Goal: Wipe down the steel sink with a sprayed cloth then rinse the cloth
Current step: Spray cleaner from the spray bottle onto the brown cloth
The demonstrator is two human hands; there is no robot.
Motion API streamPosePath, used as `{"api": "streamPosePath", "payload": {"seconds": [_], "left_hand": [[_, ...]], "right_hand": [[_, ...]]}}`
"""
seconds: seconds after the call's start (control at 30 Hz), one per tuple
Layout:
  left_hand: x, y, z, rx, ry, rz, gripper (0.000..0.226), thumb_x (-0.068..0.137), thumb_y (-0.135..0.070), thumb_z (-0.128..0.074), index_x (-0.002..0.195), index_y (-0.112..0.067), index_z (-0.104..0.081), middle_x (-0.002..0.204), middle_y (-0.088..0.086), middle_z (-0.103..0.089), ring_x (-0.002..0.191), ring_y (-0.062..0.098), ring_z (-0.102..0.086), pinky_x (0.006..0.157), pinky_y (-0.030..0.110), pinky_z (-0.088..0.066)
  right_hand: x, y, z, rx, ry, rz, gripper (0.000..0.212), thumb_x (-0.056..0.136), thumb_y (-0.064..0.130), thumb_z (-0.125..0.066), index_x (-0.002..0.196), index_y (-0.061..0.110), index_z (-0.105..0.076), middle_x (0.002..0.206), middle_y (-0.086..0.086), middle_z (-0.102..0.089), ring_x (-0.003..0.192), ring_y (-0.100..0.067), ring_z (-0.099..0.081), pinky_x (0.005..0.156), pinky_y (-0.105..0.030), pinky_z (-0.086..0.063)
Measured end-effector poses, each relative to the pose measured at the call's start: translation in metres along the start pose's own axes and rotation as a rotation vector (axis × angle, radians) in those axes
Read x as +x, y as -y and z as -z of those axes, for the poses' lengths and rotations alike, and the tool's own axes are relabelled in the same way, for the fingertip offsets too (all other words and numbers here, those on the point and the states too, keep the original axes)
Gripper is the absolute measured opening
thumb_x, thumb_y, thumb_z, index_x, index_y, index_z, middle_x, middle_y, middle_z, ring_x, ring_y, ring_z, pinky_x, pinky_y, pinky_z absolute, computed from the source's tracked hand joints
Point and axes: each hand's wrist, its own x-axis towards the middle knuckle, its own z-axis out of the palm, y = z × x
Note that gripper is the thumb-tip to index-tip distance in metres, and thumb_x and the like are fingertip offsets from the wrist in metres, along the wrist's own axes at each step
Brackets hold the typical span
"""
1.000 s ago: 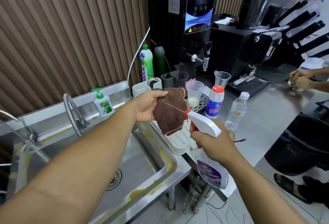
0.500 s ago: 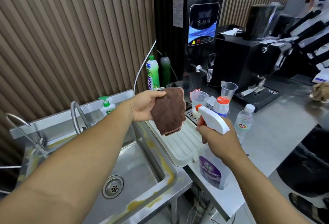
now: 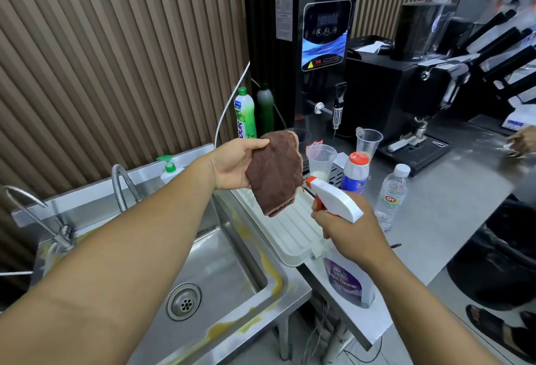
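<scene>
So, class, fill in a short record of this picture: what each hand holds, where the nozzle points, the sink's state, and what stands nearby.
left hand: holds the brown cloth up by one edge
right hand: grips the spray bottle, finger on the orange trigger
nozzle: aimed at the cloth, close to it
steel sink: yellowish stains along its rim, drain uncovered
white tray: lies beside the sink, under the cloth
nearby: water bottle on the counter

Both bare forearms reach forward, the left hand [image 3: 232, 166] raised with thumb on top, pinching a cloth [image 3: 275, 171], the right hand [image 3: 348, 234] lower, wrapped around a spray bottle [image 3: 336, 200].
</scene>
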Motion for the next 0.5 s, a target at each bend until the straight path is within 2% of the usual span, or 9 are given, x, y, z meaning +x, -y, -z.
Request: {"api": "streamPosePath", "payload": {"seconds": [0.1,0.2,0.23,0.37,0.5], "left_hand": [[-0.0009,0.0009,0.0019,0.004,0.012,0.0,0.038,0.103,-0.034,-0.044,0.126,-0.014,-0.066,0.122,0.009,-0.071,0.113,0.025,-0.067,0.113,0.049,-0.039],[-0.0004,0.0015,0.0029,0.013,0.005,-0.001,0.037,0.103,-0.034,-0.043,0.125,-0.014,-0.065,0.121,0.008,-0.071,0.112,0.024,-0.067,0.112,0.048,-0.04],[-0.0004,0.0013,0.0026,0.017,0.004,-0.002,0.037,0.103,-0.034,-0.043,0.125,-0.014,-0.066,0.12,0.008,-0.071,0.112,0.024,-0.067,0.111,0.047,-0.041],[0.0009,-0.0022,0.0031,0.023,-0.017,-0.009,0.037,0.103,-0.035,-0.043,0.122,-0.015,-0.067,0.116,0.007,-0.072,0.107,0.023,-0.069,0.11,0.047,-0.042],[0.0029,-0.0061,0.0053,0.018,-0.011,-0.025,0.038,0.103,-0.035,-0.044,0.125,-0.013,-0.066,0.119,0.008,-0.071,0.112,0.025,-0.066,0.115,0.05,-0.036]], "right_hand": [[0.0035,-0.0018,0.0053,-0.013,-0.072,-0.005,0.007,0.071,0.021,-0.059,0.069,0.014,-0.058,0.064,-0.008,-0.057,0.058,-0.02,-0.05,0.055,-0.043,-0.043],[0.0061,0.0006,0.0055,0.051,-0.105,-0.024,0.011,0.072,0.022,-0.062,0.075,0.011,-0.063,0.066,-0.006,-0.06,0.055,-0.016,-0.052,0.054,-0.032,-0.044],[0.0062,0.0011,0.0052,0.065,-0.106,-0.03,0.011,0.072,0.021,-0.062,0.076,0.011,-0.063,0.066,-0.006,-0.06,0.055,-0.016,-0.052,0.054,-0.032,-0.045],[0.0033,0.0015,-0.0009,0.01,-0.017,0.001,0.005,0.07,0.017,-0.06,0.071,0.012,-0.06,0.066,-0.013,-0.058,0.057,-0.024,-0.052,0.054,-0.049,-0.046],[0.0016,0.0018,-0.0039,0.046,0.022,-0.014,0.006,0.07,0.015,-0.061,0.074,0.011,-0.063,0.072,-0.014,-0.062,0.057,-0.02,-0.052,0.056,-0.048,-0.049]]}}
